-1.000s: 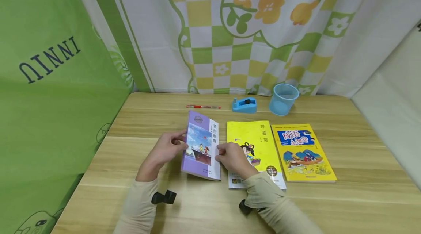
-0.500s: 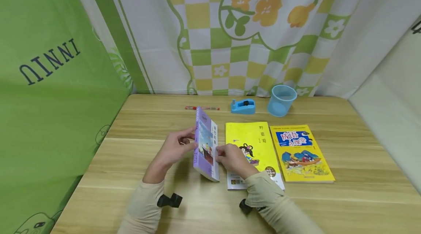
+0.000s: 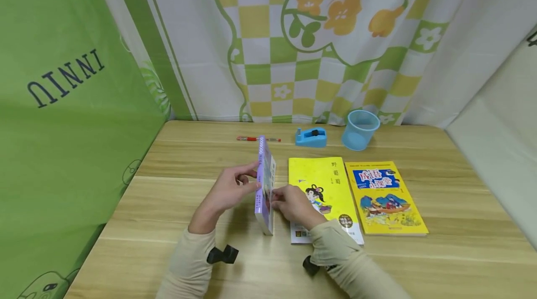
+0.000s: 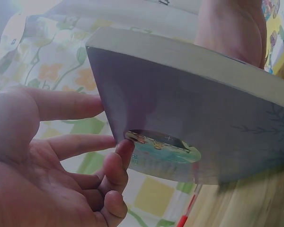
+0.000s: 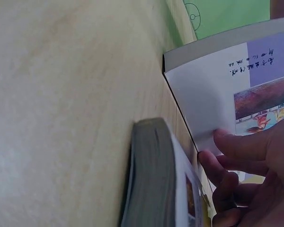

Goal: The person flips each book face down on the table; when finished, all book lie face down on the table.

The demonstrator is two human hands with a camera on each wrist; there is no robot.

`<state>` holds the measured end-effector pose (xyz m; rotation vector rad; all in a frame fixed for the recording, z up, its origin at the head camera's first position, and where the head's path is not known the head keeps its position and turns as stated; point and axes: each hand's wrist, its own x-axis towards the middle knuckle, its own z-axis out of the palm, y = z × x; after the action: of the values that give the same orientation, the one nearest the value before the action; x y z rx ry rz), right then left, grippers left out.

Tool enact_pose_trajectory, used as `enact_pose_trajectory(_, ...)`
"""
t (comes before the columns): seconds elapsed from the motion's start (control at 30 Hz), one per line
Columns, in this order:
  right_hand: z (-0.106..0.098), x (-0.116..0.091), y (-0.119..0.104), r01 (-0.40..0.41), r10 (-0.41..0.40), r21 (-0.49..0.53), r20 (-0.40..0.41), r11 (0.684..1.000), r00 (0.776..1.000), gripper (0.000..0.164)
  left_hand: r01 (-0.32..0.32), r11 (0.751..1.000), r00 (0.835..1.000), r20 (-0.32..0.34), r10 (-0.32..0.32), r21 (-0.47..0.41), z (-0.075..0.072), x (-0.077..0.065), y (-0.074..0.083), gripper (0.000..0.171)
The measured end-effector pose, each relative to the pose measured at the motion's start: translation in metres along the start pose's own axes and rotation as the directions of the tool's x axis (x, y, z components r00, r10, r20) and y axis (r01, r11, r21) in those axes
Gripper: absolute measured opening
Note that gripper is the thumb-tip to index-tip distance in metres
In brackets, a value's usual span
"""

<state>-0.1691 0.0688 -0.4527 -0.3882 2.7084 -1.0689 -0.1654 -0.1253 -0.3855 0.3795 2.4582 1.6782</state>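
A purple-spined book (image 3: 261, 173) is held on edge, its spine toward my left side and its front cover facing right. At the spine my left hand (image 3: 228, 189) holds it with thumb and fingertips. The left wrist view shows the purple back cover (image 4: 161, 99), with the left fingers (image 4: 116, 168) partly curled against it. My right hand (image 3: 293, 203) pinches the opposite edge. In the right wrist view its thumb (image 5: 246, 144) presses on the white strip of the front cover. The right hand overlaps a yellow book (image 3: 312, 168) lying flat.
Another yellow book (image 3: 390, 205) lies flat at the right. Along the back of the wooden table (image 3: 201, 145) are a red pen (image 3: 249, 139), a blue tape dispenser (image 3: 311, 137) and a light-blue bin (image 3: 361, 131). A patterned curtain (image 3: 310, 70) hangs behind.
The purple book has turned from showing its front cover to standing almost edge-on, spine toward the camera. My left hand has moved right with the spine; the right hand stays nearly in place.
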Motion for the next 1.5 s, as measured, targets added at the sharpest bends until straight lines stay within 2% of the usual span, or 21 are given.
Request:
enact_pose_trajectory(0.13, -0.006, 0.001, -0.003, -0.033, 0.033, 0.003, -0.002, 0.999, 0.999, 0.026, 0.010, 1.000, 1.000, -0.002, -0.010, 0.000, -0.001, 0.000, 0.000, 0.056)
enact_pose_trajectory(0.3, -0.027, 0.006, -0.013, -0.092, 0.094, 0.052, -0.030, 0.994, 0.995, 0.040, 0.003, 1.000, 1.000, 0.008, -0.003, 0.009, -0.003, -0.001, 0.000, 0.055)
enact_pose_trajectory(0.37, -0.037, 0.008, -0.019, -0.067, 0.071, 0.080, -0.051, 0.995, 0.996, 0.043, 0.001, 1.000, 1.000, 0.010, -0.001, 0.011, -0.003, -0.001, 0.000, 0.055)
enact_pose_trajectory(0.47, -0.052, 0.010, -0.031, 0.016, -0.007, 0.118, -0.073, 0.993, 0.997, 0.046, 0.003, 1.000, 1.000, 0.018, -0.003, 0.007, -0.004, -0.002, 0.000, 0.055)
enact_pose_trajectory(0.57, -0.065, 0.013, -0.041, 0.079, -0.071, 0.150, -0.053, 0.986, 0.996, 0.050, 0.003, 1.000, 1.000, 0.025, -0.003, -0.001, -0.003, -0.001, -0.001, 0.055)
enact_pose_trajectory(0.67, -0.072, 0.015, -0.049, 0.104, -0.105, 0.151, -0.004, 0.983, 0.994, 0.056, -0.004, 1.000, 1.000, 0.029, 0.004, 0.001, -0.003, -0.001, 0.000, 0.056)
enact_pose_trajectory(0.8, -0.073, 0.016, -0.053, 0.122, -0.133, 0.150, 0.066, 0.981, 0.989, 0.061, -0.015, 1.000, 0.999, 0.035, 0.015, 0.000, -0.003, -0.001, 0.001, 0.057)
enact_pose_trajectory(0.93, -0.072, 0.018, -0.053, 0.137, -0.153, 0.147, 0.099, 0.980, 0.983, 0.065, -0.017, 1.000, 0.999, 0.036, 0.017, -0.001, -0.004, -0.001, 0.000, 0.057)
enact_pose_trajectory(1.27, -0.073, 0.017, -0.056, 0.113, -0.127, 0.124, 0.116, 0.986, 0.985, 0.068, -0.008, 1.000, 0.999, 0.041, 0.008, 0.004, -0.002, 0.000, 0.001, 0.057)
enact_pose_trajectory(1.5, -0.076, 0.016, -0.058, 0.089, -0.105, 0.131, 0.122, 0.987, 0.987, 0.069, -0.057, 0.998, 0.996, 0.073, 0.057, -0.010, -0.003, 0.001, -0.003, 0.057)
